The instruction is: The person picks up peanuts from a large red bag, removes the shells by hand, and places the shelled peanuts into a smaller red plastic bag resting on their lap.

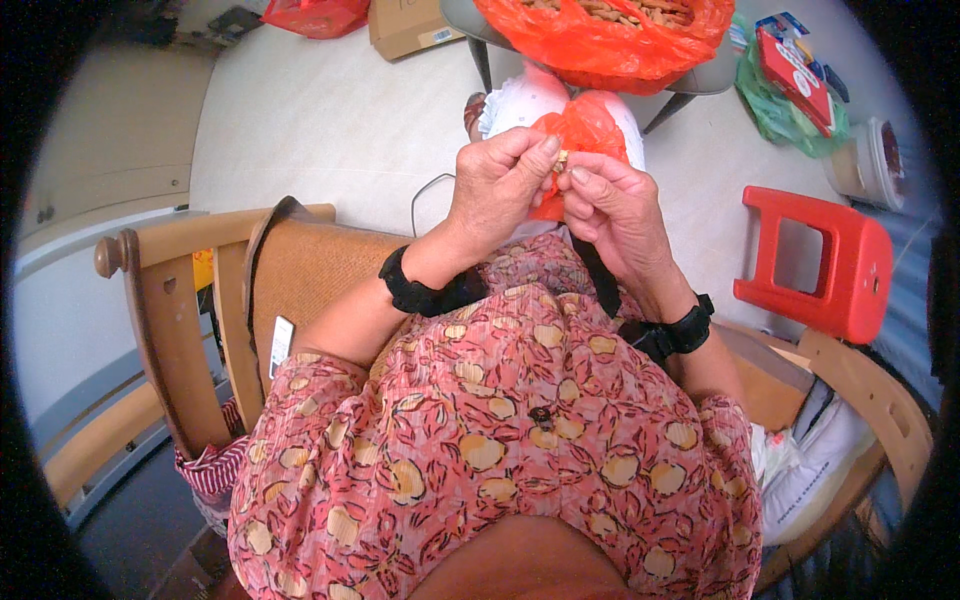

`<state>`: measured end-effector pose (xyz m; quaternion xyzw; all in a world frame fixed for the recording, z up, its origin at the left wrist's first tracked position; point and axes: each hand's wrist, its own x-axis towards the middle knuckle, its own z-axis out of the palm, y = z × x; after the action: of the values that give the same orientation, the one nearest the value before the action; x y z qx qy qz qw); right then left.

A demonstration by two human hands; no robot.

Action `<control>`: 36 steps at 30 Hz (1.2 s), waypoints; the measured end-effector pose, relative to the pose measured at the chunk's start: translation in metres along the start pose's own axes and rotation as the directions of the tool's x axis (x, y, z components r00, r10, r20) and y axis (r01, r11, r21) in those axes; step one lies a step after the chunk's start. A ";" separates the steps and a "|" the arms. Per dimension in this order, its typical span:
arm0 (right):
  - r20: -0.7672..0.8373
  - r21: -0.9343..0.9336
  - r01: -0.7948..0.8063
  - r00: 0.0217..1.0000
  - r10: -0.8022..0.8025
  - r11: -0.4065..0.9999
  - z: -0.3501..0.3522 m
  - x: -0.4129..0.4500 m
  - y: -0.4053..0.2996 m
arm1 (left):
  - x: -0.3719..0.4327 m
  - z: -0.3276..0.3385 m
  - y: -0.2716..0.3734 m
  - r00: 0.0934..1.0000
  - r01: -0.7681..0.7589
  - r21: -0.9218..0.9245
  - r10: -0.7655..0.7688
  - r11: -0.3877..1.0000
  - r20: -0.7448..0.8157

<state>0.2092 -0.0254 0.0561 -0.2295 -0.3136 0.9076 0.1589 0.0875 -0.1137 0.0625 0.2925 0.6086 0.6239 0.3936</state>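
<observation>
Held up over my lap, my left hand (504,184) and my right hand (619,206) meet at the fingertips. Between them is a small pale piece (562,159), which looks like part of a peanut shell; both hands pinch it. A red plastic bag (581,127) lies on my lap just behind and below the fingers. Farther ahead, a large red plastic bag (615,56) stands open on a grey seat, full of what look like unshelled peanuts (615,10). Black bands circle both wrists.
A red plastic stool (855,262) is on the floor at the right. Behind it are a lidded bucket (874,163) and a green bag (780,112) with a red box (796,81). A cardboard box (412,28) stands ahead. A white remote control (280,346) rests by my left elbow on the wooden chair.
</observation>
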 end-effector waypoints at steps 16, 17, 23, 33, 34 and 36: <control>-0.018 -0.056 0.094 0.995 -0.095 0.994 0.002 0.001 -0.001 | -0.006 0.003 -0.005 0.977 0.206 -0.402 -0.166 0.892 0.131; -0.016 -0.056 0.094 0.995 -0.095 0.994 0.002 0.001 -0.001 | -0.007 0.003 -0.007 0.993 0.091 -0.257 -0.068 0.962 0.098; -0.046 -0.183 0.139 0.988 -0.149 0.973 0.002 0.003 0.002 | -0.011 0.001 -0.015 0.974 -0.226 0.129 0.219 0.966 0.064; -0.053 -0.106 0.089 0.994 -0.095 0.990 0.007 0.004 -0.001 | -0.010 0.003 -0.021 0.752 -0.616 0.447 0.653 0.648 0.089; -0.072 -0.091 0.083 0.993 -0.089 0.992 0.006 0.004 0.000 | -0.009 0.003 -0.023 0.753 -0.615 0.447 0.653 0.649 0.089; -0.058 -0.098 0.091 0.994 -0.097 0.991 0.006 0.005 0.001 | -0.008 0.001 -0.028 0.732 -0.632 0.459 0.675 0.625 0.089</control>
<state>0.2021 -0.0270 0.0579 -0.2503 -0.3619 0.8754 0.2000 0.0966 -0.1214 0.0361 0.5485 0.6073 0.5739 0.0306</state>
